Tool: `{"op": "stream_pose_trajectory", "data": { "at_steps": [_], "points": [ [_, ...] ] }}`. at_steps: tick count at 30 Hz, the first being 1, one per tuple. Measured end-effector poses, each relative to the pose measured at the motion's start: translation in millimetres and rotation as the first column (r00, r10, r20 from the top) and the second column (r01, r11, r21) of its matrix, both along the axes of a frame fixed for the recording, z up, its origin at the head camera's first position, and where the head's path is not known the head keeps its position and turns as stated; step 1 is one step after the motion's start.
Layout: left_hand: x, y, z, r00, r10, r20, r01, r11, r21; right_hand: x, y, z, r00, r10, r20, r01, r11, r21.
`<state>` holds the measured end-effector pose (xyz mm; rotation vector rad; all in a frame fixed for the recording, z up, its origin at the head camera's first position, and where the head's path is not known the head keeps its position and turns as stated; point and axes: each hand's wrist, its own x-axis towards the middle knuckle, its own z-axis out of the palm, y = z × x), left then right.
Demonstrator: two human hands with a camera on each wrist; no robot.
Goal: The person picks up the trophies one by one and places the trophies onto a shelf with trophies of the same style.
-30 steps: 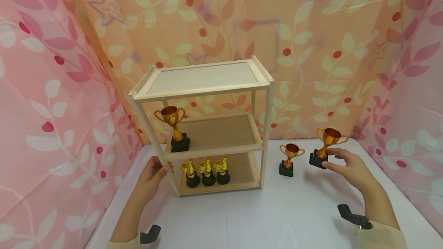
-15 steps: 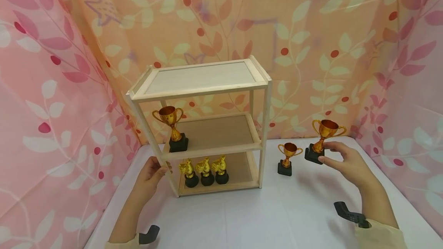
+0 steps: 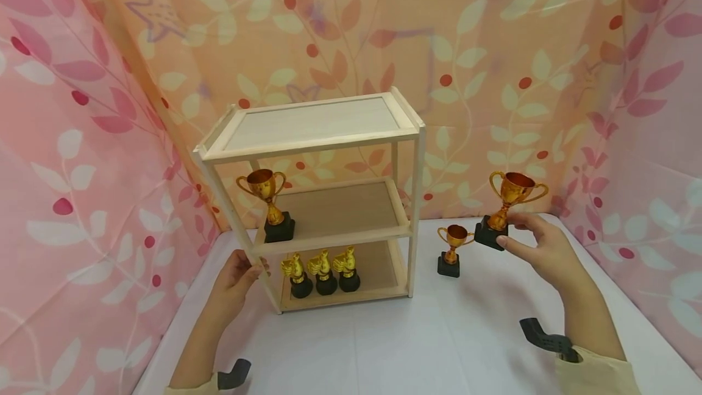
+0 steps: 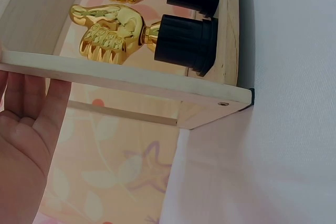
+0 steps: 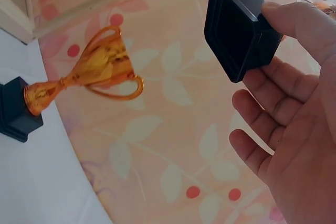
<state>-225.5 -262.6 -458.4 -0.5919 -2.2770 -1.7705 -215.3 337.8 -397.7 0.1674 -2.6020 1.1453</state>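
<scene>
My right hand (image 3: 540,249) pinches a gold trophy cup (image 3: 514,191) by its black square base, holding it above the table. In the right wrist view the hollow underside of that base (image 5: 231,35) faces the camera. A smaller trophy cup (image 3: 455,239) stands upright on the table just left of it. With my left hand (image 3: 233,285) I grip the front left post of a pale wooden shelf (image 3: 329,239); in the left wrist view the fingers (image 4: 31,95) pass behind the post. One trophy cup (image 3: 269,200) stands at the left of the middle tier. Three gold thumbs-up trophies (image 3: 323,273) stand in a row on the bottom tier.
The shelf's top tier (image 3: 312,124) has raised side rails. A white cloth (image 3: 384,346) covers the table. Floral curtains (image 3: 482,47) hang behind and on both sides.
My right hand has lifted the trophy cup up and leftward, bringing it nearer the smaller cup. My left hand keeps its grip on the shelf post. The head view has shifted slightly.
</scene>
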Motion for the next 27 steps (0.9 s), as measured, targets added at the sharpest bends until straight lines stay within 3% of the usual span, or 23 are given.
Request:
{"op": "stream_pose_trajectory", "data": {
  "at_steps": [10,15,27],
  "points": [
    [-0.4,-5,-4.1,1.0,0.024,-0.005,-0.024,0.999,-0.041,12.1,-19,15.3,0.996,0.057,-0.069,-0.06,0.998,-0.037],
    [-1.1,-5,-5.0,1.0,0.006,-0.01,-0.006,1.0,-0.019,19.5,-26,22.2,0.992,0.077,-0.102,-0.082,0.995,-0.048],
    [-3.7,-6,-4.9,0.999,-0.007,-0.033,0.006,0.999,-0.043,31.2,-44,27.9,0.963,0.143,-0.227,-0.165,0.983,-0.084]
  ]
}}
